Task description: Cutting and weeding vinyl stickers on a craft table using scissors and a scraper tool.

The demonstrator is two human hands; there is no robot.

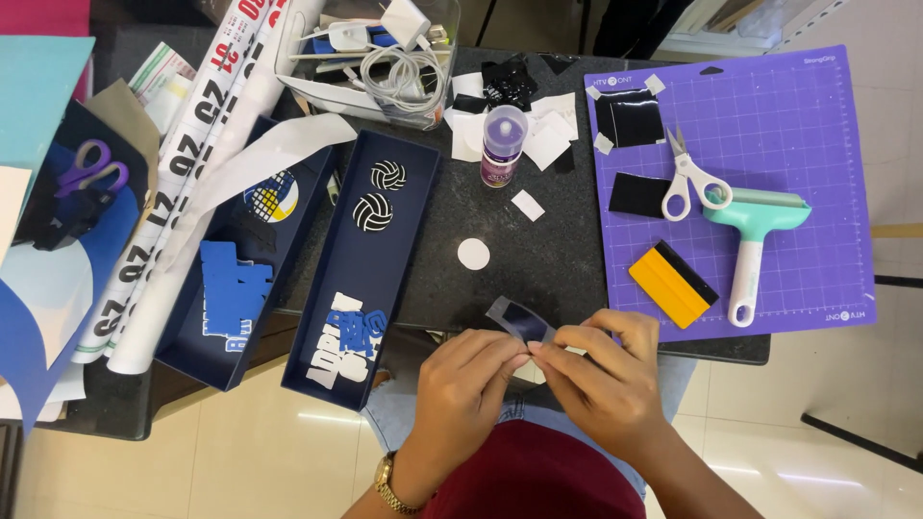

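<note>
Both hands are held close together, low in the view, in front of the body. The left hand (468,383) is curled, with its fingers bent in and its thumb and fingertips pinched shut. A gold watch is worn on the left wrist. The right hand (601,370) is set just beside it, fingers bent and pinched too. The fingertips of both hands are touching. Both forearms are bare and angled inward.

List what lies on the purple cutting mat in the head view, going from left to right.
Black vinyl square → yellow squeegee → white-handled scissors → teal roller, all lying on the purple cutting mat.
</note>
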